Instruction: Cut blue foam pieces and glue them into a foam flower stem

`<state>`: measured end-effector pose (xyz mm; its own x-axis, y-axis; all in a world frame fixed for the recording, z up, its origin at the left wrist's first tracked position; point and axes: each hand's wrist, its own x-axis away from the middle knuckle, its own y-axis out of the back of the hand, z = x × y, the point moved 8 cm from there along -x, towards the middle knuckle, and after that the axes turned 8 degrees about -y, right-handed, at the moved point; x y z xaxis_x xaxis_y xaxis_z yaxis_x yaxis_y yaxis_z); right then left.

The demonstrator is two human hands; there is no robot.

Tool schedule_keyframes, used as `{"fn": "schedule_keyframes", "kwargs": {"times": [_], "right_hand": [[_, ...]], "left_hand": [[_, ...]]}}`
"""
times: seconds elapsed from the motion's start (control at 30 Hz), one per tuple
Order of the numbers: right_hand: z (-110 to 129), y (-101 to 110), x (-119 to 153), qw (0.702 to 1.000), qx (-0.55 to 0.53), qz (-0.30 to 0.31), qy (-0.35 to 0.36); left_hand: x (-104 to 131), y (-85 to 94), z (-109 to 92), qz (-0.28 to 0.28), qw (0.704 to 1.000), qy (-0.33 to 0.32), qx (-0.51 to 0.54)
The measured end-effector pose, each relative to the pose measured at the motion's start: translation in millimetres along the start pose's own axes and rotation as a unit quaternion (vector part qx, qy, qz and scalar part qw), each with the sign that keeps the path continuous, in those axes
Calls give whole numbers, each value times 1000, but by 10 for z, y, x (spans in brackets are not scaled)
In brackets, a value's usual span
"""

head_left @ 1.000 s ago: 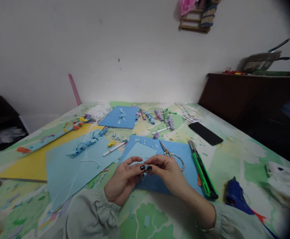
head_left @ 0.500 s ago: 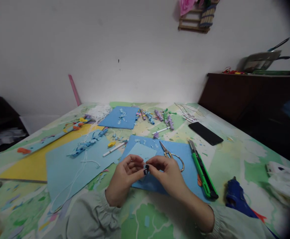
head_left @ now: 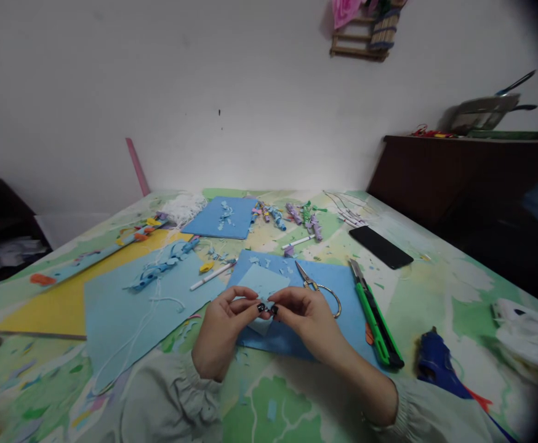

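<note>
My left hand [head_left: 225, 326] and my right hand [head_left: 313, 323] meet fingertip to fingertip over a blue foam sheet [head_left: 338, 280]. Each is pinched closed. Between the fingertips is a small light-blue piece, mostly hidden, too small to make out clearly. Below them a light-blue paper square [head_left: 264, 280] lies on the sheet with tiny scraps on it. Scissors [head_left: 313, 284] rest open just beyond my right hand, and a green utility knife [head_left: 375, 317] lies to its right.
A blue glue gun [head_left: 437, 363] and a black phone [head_left: 380, 246] lie at right. At left are light-blue paper [head_left: 112, 307], a yellow board [head_left: 33, 317] and white string. Rolled paper pieces [head_left: 315, 227] lie at the back. A dark cabinet [head_left: 435, 178] stands at right.
My left hand's thumb has drawn slightly left and up from my right thumb, and a little light-blue now shows between the fingertips. The objects on the table have stayed in place.
</note>
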<state>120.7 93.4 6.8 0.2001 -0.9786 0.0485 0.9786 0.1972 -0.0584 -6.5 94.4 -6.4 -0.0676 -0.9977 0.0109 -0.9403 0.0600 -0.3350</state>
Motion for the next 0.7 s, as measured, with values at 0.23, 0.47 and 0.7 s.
{"fn": "schedule_keyframes", "kwargs": {"times": [0.23,0.47,0.7], "right_hand": [[37,46,-5,999,35,-22,10],[8,815,-228,963,179,-200,0],[-17,1199,-295,907,303,-293,-13]], "left_hand": [[13,17,-6,-2,999,2,-39],[69,-155,-102,90,993,-48,-65],[834,-916,-330,318,944,39,74]]}}
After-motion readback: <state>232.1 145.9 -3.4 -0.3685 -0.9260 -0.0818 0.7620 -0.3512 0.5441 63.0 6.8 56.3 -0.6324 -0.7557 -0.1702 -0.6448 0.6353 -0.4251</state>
